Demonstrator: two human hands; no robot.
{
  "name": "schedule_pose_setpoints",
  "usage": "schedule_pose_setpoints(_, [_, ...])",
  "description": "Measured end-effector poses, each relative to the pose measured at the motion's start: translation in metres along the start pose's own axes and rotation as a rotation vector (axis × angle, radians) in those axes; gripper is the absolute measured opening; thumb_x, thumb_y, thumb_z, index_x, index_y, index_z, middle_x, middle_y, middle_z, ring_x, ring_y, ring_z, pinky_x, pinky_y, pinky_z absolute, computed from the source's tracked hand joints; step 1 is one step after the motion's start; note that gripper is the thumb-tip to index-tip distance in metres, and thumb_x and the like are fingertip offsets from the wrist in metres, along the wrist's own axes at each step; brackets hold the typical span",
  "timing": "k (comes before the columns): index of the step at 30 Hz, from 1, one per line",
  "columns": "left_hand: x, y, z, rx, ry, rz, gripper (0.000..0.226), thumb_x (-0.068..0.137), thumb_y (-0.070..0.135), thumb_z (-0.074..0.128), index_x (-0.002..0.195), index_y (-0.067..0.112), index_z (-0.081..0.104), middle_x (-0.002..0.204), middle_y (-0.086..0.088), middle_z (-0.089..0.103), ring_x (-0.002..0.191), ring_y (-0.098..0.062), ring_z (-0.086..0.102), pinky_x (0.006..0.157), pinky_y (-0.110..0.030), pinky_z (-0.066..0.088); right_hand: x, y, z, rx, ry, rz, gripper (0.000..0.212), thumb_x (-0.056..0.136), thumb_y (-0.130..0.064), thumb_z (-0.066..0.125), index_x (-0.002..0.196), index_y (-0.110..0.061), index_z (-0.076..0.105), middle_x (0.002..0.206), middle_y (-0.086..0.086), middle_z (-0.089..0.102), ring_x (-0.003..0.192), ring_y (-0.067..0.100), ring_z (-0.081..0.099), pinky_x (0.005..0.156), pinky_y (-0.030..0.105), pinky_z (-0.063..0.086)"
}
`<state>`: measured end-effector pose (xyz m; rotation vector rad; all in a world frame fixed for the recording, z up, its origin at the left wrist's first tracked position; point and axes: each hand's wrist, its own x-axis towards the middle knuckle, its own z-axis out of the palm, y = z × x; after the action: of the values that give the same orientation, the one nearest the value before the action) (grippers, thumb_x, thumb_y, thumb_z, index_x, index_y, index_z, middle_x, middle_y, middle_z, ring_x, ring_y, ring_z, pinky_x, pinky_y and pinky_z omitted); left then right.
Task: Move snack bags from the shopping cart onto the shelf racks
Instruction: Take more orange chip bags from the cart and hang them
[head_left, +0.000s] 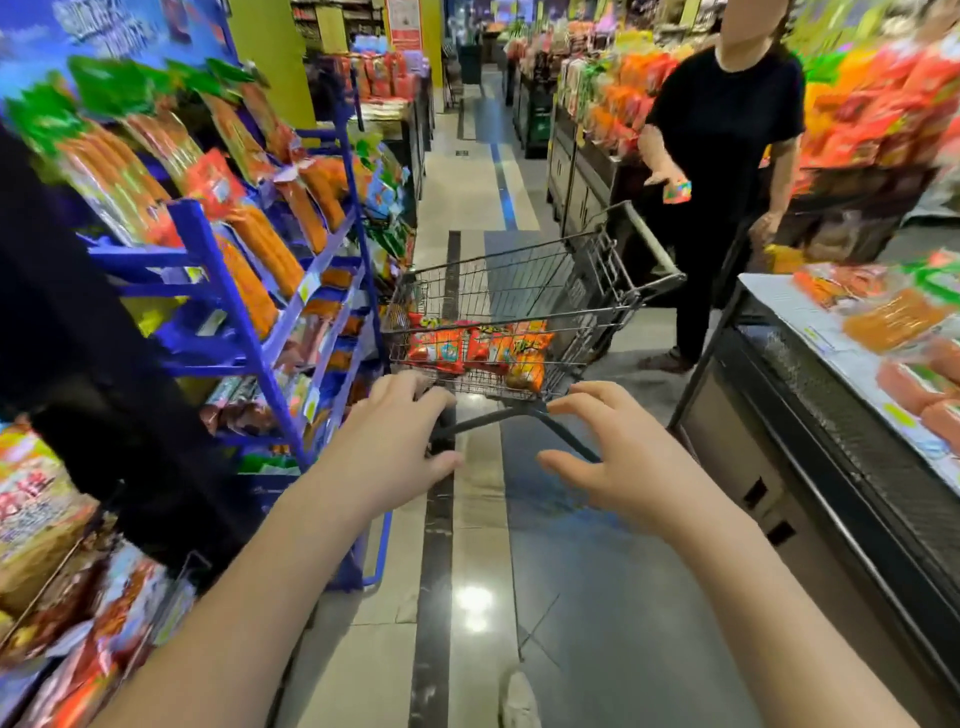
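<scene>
A wire shopping cart (592, 270) stands in the aisle ahead of me, with several red and orange snack bags (478, 345) lying in its basket. My left hand (395, 441) and my right hand (618, 447) reach out side by side just short of the cart's near end. Both have spread, loosely bent fingers and hold nothing. The blue shelf rack (228, 291) stands to the left of the cart, hung with orange sausage packs.
A person in black (722, 156) stands at the cart's far right, holding a small colourful item. A grey display counter (831, 415) with orange packs runs along the right. Snack shelves (57, 561) crowd the near left. The tiled aisle floor stretches ahead.
</scene>
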<state>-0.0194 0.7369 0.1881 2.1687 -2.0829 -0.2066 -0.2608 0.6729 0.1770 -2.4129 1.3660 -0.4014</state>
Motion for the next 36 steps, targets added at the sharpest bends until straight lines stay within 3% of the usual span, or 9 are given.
schedule_pose_setpoints(7, [0.156,-0.023,0.011,0.028,-0.082,-0.025,0.064,0.093,0.055,0.064,0.147,0.029,0.043,0.155,-0.002,0.031,0.147,-0.025,0.026,0.117,-0.043,0.036,0.156,0.063,0.013,0.073,-0.031,-0.018,0.052,0.089,-0.045,0.073,0.134,-0.023,0.060,0.145,-0.002,0.044,0.130,0.016,0.051,0.109,0.036,0.044])
schedule_pose_setpoints(13, [0.264,-0.056,0.013,0.024,-0.105,-0.043,0.064,0.094,0.055,0.063,0.148,0.028,0.042,0.153,-0.001,0.033,0.145,-0.024,0.027,0.116,-0.041,0.036,0.279,0.094,0.017,0.080,-0.088,-0.027,0.055,0.088,-0.051,0.070,0.137,-0.027,0.057,0.142,-0.005,0.046,0.127,0.015,0.053,0.106,0.041,0.047])
schedule_pose_setpoints(18, [0.356,-0.095,0.018,0.019,-0.136,-0.046,0.069,0.093,0.056,0.063,0.151,0.029,0.040,0.155,-0.003,0.032,0.147,-0.026,0.027,0.117,-0.044,0.036,0.364,0.109,0.030,0.094,-0.116,-0.005,0.054,0.089,-0.052,0.069,0.136,-0.029,0.057,0.142,-0.007,0.046,0.125,0.012,0.053,0.108,0.037,0.045])
schedule_pose_setpoints(25, [0.484,-0.167,0.035,-0.051,-0.177,-0.001,0.067,0.093,0.057,0.063,0.149,0.029,0.042,0.160,-0.003,0.029,0.150,-0.024,0.023,0.118,-0.045,0.035,0.487,0.111,0.066,0.081,-0.161,0.066,0.053,0.091,-0.054,0.066,0.139,-0.034,0.053,0.151,-0.014,0.037,0.138,0.007,0.042,0.113,0.033,0.040])
schedule_pose_setpoints(30, [0.564,-0.213,0.044,-0.075,-0.247,0.027,0.071,0.094,0.054,0.063,0.154,0.024,0.038,0.160,-0.005,0.028,0.150,-0.026,0.021,0.119,-0.045,0.033,0.569,0.110,0.084,0.031,-0.220,0.130,0.055,0.093,-0.052,0.066,0.141,-0.031,0.052,0.149,-0.012,0.038,0.135,0.008,0.045,0.108,0.025,0.038])
schedule_pose_setpoints(36, [0.645,-0.243,0.061,-0.063,-0.311,0.034,0.072,0.093,0.056,0.064,0.152,0.023,0.040,0.160,-0.007,0.029,0.150,-0.029,0.025,0.118,-0.051,0.035,0.649,0.133,0.097,0.010,-0.266,0.175,0.053,0.092,-0.054,0.065,0.139,-0.034,0.053,0.148,-0.012,0.039,0.132,0.011,0.049,0.107,0.030,0.044])
